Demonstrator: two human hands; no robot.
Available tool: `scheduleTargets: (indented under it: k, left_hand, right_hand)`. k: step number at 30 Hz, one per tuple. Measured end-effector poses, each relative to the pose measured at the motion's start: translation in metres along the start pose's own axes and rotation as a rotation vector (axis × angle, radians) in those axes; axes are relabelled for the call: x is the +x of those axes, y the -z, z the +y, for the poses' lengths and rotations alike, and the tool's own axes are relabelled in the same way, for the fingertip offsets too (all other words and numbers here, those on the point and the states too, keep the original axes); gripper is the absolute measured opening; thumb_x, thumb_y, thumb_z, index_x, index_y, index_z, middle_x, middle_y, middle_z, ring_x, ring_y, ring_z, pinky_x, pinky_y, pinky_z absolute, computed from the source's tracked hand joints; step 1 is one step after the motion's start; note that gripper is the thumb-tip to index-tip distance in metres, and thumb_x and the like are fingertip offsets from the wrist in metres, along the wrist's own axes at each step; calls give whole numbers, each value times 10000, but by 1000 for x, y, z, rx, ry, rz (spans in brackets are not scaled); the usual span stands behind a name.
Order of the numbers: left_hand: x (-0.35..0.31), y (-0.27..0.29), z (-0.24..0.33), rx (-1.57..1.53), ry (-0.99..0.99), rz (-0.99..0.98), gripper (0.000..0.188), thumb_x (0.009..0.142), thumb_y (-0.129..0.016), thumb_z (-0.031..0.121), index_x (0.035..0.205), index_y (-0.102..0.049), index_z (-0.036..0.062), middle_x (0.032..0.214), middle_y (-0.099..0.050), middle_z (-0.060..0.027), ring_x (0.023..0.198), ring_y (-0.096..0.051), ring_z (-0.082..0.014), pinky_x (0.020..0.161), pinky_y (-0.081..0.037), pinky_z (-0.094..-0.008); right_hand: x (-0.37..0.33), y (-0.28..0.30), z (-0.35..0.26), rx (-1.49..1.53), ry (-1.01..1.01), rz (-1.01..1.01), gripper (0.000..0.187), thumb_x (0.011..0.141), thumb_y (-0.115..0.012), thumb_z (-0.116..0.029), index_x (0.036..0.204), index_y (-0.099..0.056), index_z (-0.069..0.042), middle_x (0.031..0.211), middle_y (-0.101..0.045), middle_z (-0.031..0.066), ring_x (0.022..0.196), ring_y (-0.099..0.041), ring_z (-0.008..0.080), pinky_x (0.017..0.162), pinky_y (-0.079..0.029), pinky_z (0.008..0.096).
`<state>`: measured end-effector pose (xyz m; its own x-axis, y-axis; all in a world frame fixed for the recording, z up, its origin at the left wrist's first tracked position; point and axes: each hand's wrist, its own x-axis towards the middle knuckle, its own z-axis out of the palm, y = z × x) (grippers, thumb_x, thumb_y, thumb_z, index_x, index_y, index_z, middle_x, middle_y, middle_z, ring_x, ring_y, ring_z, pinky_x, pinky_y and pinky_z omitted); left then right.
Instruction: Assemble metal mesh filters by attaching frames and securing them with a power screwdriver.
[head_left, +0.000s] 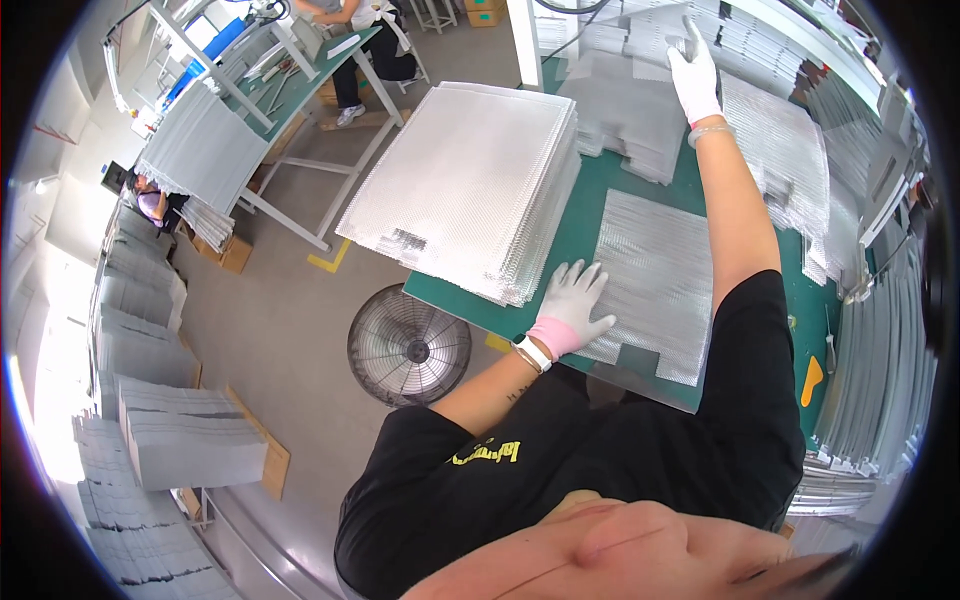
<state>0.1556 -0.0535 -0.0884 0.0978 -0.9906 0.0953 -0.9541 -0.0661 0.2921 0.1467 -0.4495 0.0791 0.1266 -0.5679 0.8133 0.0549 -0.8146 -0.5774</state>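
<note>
A silver, finely textured sheet (655, 265) with a notch at its near edge lies flat on the green tabletop (470, 305) in front of me. My left hand (572, 305), in a white glove with a pink cuff, rests at that sheet's left edge, its fingers spread. Far off at the table's back, my right hand (694, 78) is stretched out in a white glove. One of its fingers points away from me, and nothing shows in its grip. Close to it lie grey notched sheets (630, 105) and, on the right, a pile of silver sheets (775, 145).
A tall stack of silver sheets (465, 175) stands left of the flat sheet. A round fan (409, 345) is on the floor. A yellow scraper-like tool (811, 380) lies at the right. Grey stacks (190, 435) line the left side. Another person (370, 45) sits by a far bench (310, 75).
</note>
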Motion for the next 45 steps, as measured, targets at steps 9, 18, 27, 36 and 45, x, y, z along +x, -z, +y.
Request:
scheduleTargets:
  k: [9,18,27,36,45]
  left_hand:
    - [8,-7,-4,-30,-10,-57,838,827,-629,508,1491,-405,47,1582,-325,-163,1487,-240,-351,1233,-131,-487]
    - [1,10,-5,-88,7,147,669,784,-720,435,1333,-582,80,1515,-388,-192,1438,-275,-427,1212,-145,-548]
    - [-52,52,53,-767,344,278,766,847,-722,104,1488,-334,-52,1197,-658,-142,827,-656,-175,720,-537,-300]
    - [-27,16,38,-317,298,159,857,821,-745,277,1482,-317,-63,1151,-642,-267,961,-663,-391,830,-545,-425]
    - [-19,-5,29,-254,268,146,843,830,-733,271,1481,-320,-68,1275,-579,-287,1122,-617,-401,930,-519,-423]
  right_hand:
    - [-41,103,-94,281,-192,-124,453,958,-545,-5,1411,-549,-40,1255,-631,-13,982,-539,34,903,-441,195]
    - [-234,231,-175,456,-461,-122,523,968,-561,-8,1465,-411,54,1204,-614,77,974,-546,120,895,-462,266]
    - [-333,243,-213,-185,-561,-251,396,879,-601,12,1274,-621,23,1250,-656,183,1175,-618,279,1019,-464,352]
    - [-343,236,-200,-484,-557,-358,374,851,-615,-72,1218,-657,-11,1204,-665,196,1144,-632,343,998,-489,372]
    - [-359,234,-179,-649,-514,-472,398,866,-630,-124,1257,-619,-53,1297,-602,183,1171,-598,351,993,-492,403]
